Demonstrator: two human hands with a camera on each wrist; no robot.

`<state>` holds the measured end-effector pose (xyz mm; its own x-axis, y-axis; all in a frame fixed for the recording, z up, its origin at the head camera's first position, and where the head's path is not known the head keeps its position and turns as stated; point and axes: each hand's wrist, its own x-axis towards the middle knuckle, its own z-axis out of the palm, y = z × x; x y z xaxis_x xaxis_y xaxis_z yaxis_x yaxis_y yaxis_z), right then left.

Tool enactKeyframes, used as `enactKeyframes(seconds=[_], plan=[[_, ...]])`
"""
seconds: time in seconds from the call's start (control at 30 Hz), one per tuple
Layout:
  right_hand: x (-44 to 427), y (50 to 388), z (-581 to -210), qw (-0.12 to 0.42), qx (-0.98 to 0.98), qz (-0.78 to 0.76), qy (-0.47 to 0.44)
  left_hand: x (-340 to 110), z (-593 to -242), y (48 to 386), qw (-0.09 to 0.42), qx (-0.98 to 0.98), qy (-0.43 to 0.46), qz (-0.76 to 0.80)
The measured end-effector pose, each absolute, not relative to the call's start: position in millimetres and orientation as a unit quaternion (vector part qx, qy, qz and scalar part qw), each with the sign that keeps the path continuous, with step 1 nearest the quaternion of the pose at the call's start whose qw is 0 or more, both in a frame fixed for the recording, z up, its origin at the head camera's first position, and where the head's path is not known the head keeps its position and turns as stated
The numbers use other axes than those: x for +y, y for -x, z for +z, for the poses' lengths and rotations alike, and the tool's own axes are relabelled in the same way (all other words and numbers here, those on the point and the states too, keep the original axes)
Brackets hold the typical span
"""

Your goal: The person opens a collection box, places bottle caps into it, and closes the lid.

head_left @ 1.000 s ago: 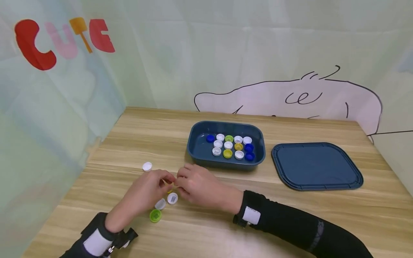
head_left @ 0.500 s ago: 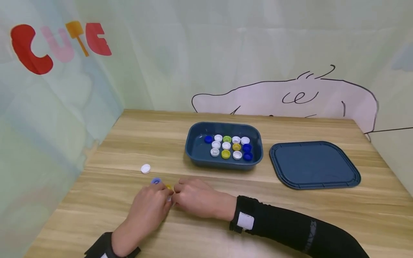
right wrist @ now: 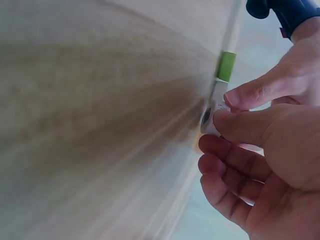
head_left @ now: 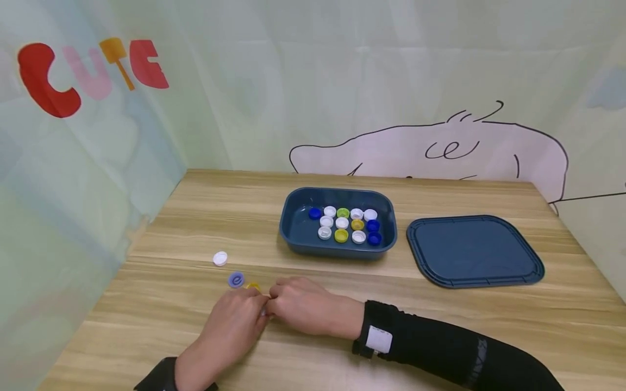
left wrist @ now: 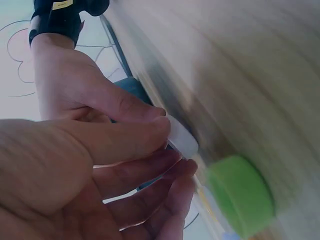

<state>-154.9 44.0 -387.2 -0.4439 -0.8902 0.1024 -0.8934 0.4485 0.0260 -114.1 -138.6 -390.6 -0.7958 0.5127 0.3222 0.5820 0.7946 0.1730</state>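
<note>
In the head view my left hand [head_left: 232, 320] and right hand [head_left: 305, 307] meet low over the table. Between their fingertips they pinch a white bottle cap [right wrist: 212, 112], mostly covered from above. The left wrist view shows the same white cap at both thumb tips. Just beyond the left fingers lie a yellow bottle cap [head_left: 252, 285], partly hidden, and a pale blue-violet bottle cap [head_left: 236, 279]. Farther off is a lone white bottle cap [head_left: 220, 258]. A green bottle cap [left wrist: 241, 196] rests close to the left fingers, out of sight in the head view.
A dark blue tray [head_left: 337, 253] stands behind the hands, holding several white, blue, yellow and green caps in rows, with bare floor at its left. To its right a matching flat lid [head_left: 474, 251] lies on the wooden table [head_left: 440, 315]. Printed cloth walls [head_left: 274, 98] bound the left and back.
Both hands have come nearer the body, from beside the yellow cap to the white cap. The blue-violet cap has come into view on the table; the near white and green caps are now covered.
</note>
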Motion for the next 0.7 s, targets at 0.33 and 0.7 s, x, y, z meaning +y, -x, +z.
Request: enactKeyframes(seconds=[0.33,0.7], plan=[[71,153,-361,0.080,-0.847,0.083,-0.519,-129,-368,125,0.064,-0.899,0.293,-0.319],[100,176,-317,0.178,-0.859,0.119,-0.465,-100,-321,166,0.037,-0.903,0.246,-0.349]])
